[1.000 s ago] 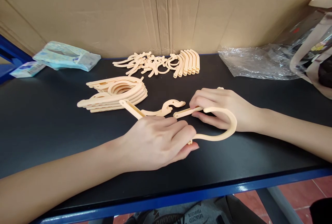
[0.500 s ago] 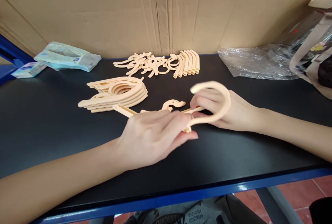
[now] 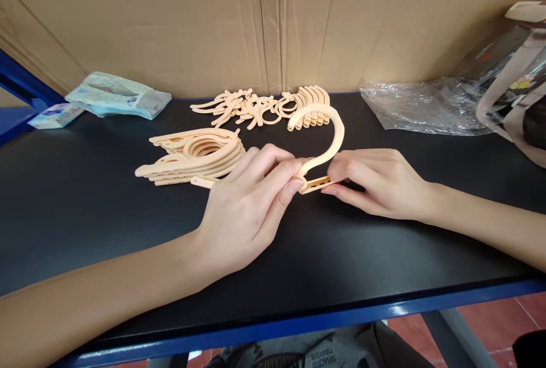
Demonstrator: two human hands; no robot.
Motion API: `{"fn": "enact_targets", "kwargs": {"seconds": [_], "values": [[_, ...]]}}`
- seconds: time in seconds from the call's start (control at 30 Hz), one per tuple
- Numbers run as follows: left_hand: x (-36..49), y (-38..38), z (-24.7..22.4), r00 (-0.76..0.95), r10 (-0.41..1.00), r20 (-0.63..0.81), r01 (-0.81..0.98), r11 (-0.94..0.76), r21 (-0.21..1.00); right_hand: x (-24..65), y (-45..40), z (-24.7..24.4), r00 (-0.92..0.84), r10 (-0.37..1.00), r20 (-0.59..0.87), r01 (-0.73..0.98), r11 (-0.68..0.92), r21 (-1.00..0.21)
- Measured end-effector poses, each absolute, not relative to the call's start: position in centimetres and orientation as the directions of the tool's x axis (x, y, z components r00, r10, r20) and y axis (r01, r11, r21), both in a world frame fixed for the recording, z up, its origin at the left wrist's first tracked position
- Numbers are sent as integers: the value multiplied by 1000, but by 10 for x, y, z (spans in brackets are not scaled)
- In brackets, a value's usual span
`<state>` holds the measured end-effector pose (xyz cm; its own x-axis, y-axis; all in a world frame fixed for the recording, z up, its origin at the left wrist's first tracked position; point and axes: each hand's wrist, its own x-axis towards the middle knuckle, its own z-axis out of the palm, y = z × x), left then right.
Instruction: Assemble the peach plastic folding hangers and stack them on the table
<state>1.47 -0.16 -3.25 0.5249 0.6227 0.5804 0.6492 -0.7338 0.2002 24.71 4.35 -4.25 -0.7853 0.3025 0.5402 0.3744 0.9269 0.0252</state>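
Observation:
My left hand [image 3: 251, 206] pinches the base of a cream plastic hanger hook [image 3: 335, 135], which curves upward with its tip to the left. Below the hook's base, a slotted hanger arm [image 3: 316, 185] runs rightward into the fingers of my right hand [image 3: 379, 183], which are closed on its end. Whether hook and arm are joined is hidden by my left fingers. Another cream piece [image 3: 202, 182] pokes out to the left of my left hand. Just behind that hand lies a stack of folded hangers [image 3: 191, 157].
Loose hanger parts [image 3: 251, 107] lie at the back, beside a row of curved arms [image 3: 313, 95] partly behind the hook. Tissue packs [image 3: 119, 95] sit at the back left. Clear plastic film [image 3: 418, 106] and a bag strap [image 3: 490, 95] are at the right. Cardboard [image 3: 170, 21] stands behind.
The hook has risen, tilted upright and shifted left. My left thumb now presses at its base. My right hand has moved slightly right, and the slotted arm shows between my hands.

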Motion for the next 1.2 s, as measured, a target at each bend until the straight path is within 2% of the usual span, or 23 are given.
{"fn": "enact_targets", "kwargs": {"seconds": [0.17,0.43,0.67,0.97,1.2], "values": [[13,-1,-33,570,620,539,578,-769,273,246,42,-42,-795,268,545,389,914,118],[13,-1,-34,591,633,500,549,-770,326,248,44,-44,-786,269,557,414,898,150],[13,3,-32,607,718,342,462,-668,583,249,43,-42,-798,235,555,420,877,232],[13,-1,-34,592,687,421,470,-719,512,250,45,-37,-824,102,558,393,812,432],[14,5,-32,645,644,411,447,-755,480,254,45,-42,-813,22,582,370,791,488]]}}
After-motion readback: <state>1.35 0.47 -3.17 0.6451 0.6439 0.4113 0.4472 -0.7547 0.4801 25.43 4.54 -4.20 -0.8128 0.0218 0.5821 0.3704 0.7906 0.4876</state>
